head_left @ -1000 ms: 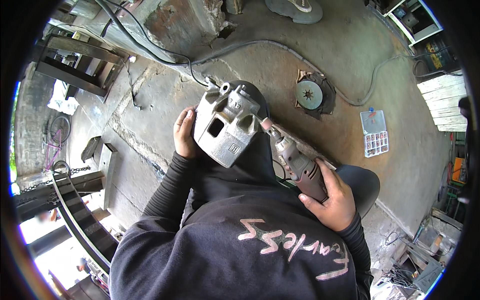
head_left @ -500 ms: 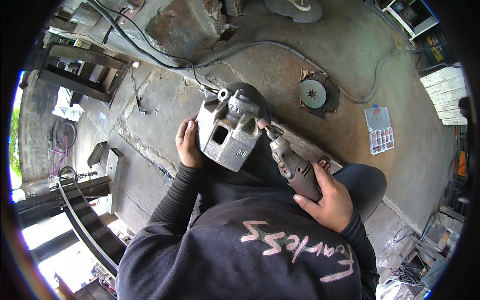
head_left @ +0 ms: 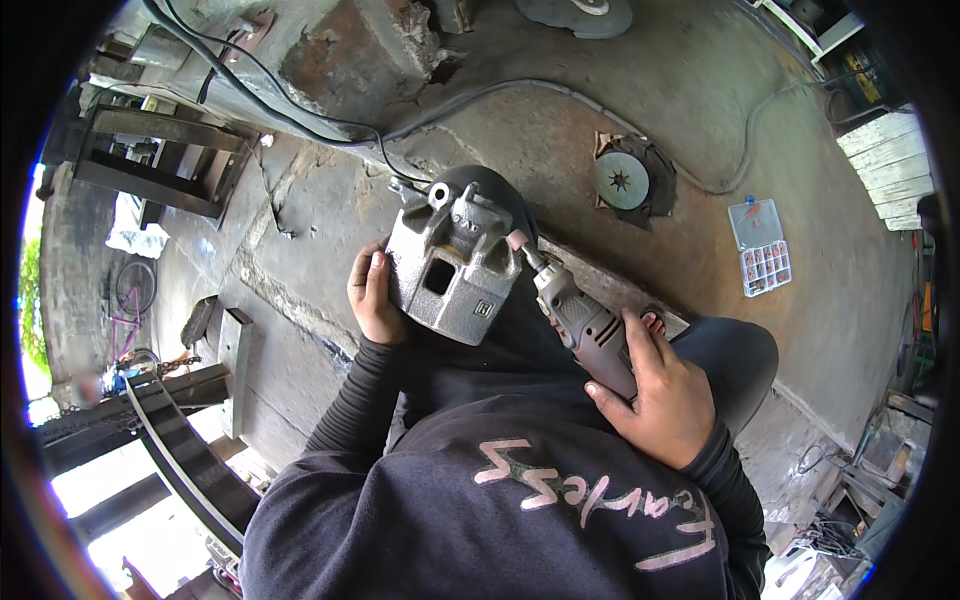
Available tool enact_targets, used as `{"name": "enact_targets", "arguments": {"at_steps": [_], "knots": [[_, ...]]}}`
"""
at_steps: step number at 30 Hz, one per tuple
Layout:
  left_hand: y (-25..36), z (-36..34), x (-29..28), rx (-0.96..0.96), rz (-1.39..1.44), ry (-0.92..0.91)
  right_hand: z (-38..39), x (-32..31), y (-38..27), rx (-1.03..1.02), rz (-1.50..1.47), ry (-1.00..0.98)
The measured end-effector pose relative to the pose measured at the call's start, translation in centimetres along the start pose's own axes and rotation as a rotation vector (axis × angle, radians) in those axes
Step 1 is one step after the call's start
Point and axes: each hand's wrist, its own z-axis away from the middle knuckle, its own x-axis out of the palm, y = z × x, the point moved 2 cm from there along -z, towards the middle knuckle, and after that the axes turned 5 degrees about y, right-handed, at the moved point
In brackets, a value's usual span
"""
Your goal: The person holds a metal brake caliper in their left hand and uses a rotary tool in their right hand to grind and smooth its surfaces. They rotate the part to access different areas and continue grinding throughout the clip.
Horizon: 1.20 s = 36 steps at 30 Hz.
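Rotary tool [head_left: 585,325] tip now at caliper [head_left: 455,265], right hand [head_left: 660,395] gripping tool, left hand [head_left: 372,298] clasping caliper, parts box [head_left: 760,246] apart.

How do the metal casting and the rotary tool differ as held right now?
The metal casting is blocky, bare grey, gripped at its edge by the left hand. The rotary tool is slim, tapered, brown-grey, wrapped by the right hand, its tip at the casting's side. Both are held off the floor.

Head view, steeply downward, seemingly close
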Motion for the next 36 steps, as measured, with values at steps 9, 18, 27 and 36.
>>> {"name": "enact_targets", "arguments": {"at_steps": [9,18,27,36], "knots": [[-0.11,-0.23,-0.2,-0.017,0.042,-0.002,0.75,-0.27,-0.13,-0.031,0.011,0.019],[-0.43,-0.51,-0.55,-0.019,0.059,-0.027,0.64,0.29,0.13,-0.043,-0.049,0.019],[-0.42,-0.68,-0.58,-0.025,0.086,-0.027,0.78,0.31,0.04,0.008,-0.044,-0.008],[-0.17,-0.53,-0.36,-0.048,0.108,0.024,0.73,0.17,-0.2,-0.031,-0.039,0.044]]}}
